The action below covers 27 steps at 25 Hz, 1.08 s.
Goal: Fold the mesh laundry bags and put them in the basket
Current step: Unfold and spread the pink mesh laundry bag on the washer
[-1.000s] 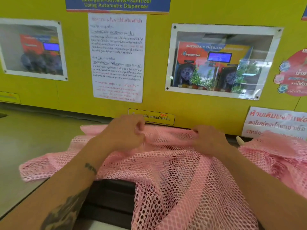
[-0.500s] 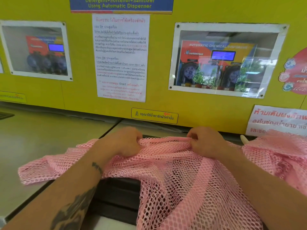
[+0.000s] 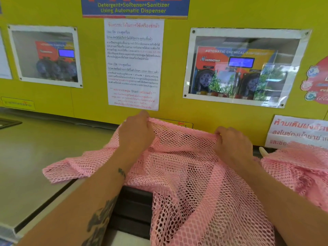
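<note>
Gripping far edge of pink mesh bag [image 3: 184, 167] w/ both hands. L hand [image 3: 135, 134] pinched shut on the hem, raised a bit higher, up near the yellow wall [image 3: 177, 110]. R hand [image 3: 232, 144] clenched on same hem further right, lower. Hem sags slack between them.

Step, as I read it: early in fold of one bag – edge lifted, no clean crease showing yet. Basket not in view, so placement looks some way off.

Where bag is: spread over grey surface [image 3: 35, 157] and across a dark gap [image 3: 134, 206] at surface edge. One corner lies flat on surface to left; near part hangs down toward viewer over the gap. More pink mesh [image 3: 294, 167] bunched at right, touching or nearly so – can't tell if separate bag or same one.

Orientation: long axis looks roughly L–R, along the wall. Gripped hem faces wall, loose bulk trails toward person. Which end is the opening – can't tell, no zip or cord visible.

Next move prob needs: hands apart to tension the hem, shake wrinkles out, then carry held edge over to opposite edge. Mesh floppy, likely snags on gap edge, so lift clear first.
</note>
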{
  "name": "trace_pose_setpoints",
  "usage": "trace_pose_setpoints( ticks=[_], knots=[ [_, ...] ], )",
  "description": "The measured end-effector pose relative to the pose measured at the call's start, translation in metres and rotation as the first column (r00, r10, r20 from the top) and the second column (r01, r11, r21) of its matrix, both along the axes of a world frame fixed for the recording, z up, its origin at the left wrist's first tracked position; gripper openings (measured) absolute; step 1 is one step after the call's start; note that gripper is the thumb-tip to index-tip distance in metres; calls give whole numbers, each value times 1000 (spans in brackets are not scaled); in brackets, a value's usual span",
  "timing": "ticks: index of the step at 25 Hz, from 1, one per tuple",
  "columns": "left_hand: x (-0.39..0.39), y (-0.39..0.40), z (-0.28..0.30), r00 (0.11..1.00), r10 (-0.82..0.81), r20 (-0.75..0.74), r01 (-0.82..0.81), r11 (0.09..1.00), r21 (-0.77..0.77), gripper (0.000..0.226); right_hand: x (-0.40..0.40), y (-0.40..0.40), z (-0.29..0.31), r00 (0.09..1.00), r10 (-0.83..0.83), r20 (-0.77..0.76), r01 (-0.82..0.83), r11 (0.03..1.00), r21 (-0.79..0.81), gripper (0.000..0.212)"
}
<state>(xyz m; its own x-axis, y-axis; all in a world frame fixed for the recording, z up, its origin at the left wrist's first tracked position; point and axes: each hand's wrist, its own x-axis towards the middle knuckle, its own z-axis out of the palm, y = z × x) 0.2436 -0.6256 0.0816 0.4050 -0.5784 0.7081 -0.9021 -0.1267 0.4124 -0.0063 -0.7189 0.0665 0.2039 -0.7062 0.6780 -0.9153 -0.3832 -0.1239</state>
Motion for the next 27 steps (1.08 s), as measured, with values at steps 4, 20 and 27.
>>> trace_pose_setpoints(
  ticks=[4, 20, 27],
  knots=[
    [0, 0, -14, 927, -271, -258, 370, 773, 515, 89, 3, -3, -2, 951, 148, 273, -226, 931, 285, 34],
    [25, 3, -23, 959, -270, -82, 221, 541, 811, 69, 3, -1, -20, 956, 166, -242, 50, 720, 692, 79],
    [20, 51, 18, 918, -351, -185, 397, 796, 457, 13, 44, 66, 8, 899, 386, -207, -308, 894, 326, 27]
  ],
)
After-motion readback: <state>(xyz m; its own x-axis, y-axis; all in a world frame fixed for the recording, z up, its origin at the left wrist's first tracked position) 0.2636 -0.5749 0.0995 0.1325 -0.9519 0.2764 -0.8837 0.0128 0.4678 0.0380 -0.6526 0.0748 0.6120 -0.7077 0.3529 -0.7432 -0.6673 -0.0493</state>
